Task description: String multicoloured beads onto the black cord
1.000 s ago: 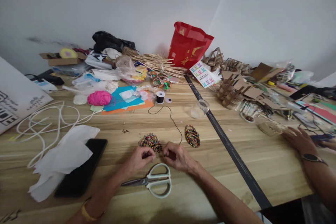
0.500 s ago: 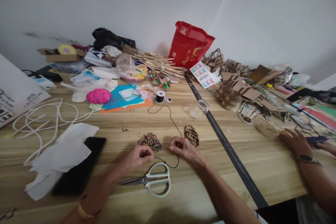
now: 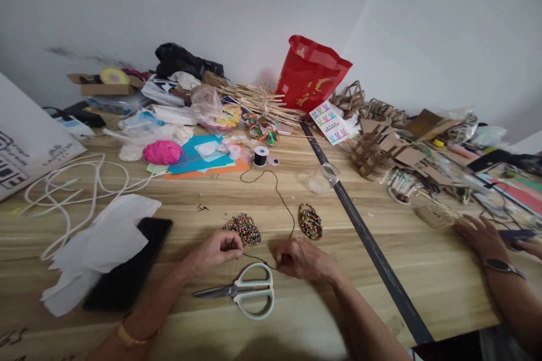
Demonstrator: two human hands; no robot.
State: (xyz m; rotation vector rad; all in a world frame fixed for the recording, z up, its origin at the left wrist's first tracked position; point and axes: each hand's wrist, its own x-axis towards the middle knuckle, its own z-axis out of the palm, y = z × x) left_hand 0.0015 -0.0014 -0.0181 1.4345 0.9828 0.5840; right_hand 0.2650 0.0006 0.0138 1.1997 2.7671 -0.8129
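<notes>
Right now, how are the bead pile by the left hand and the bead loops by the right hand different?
The bead pile looks loose and scattered, while the bead loops are beads lined up in rows that curve round. The bead pile sits just beyond the left hand; the bead loops lie beyond the right hand. Both have small, many-coloured beads and rest on the wooden table.
</notes>
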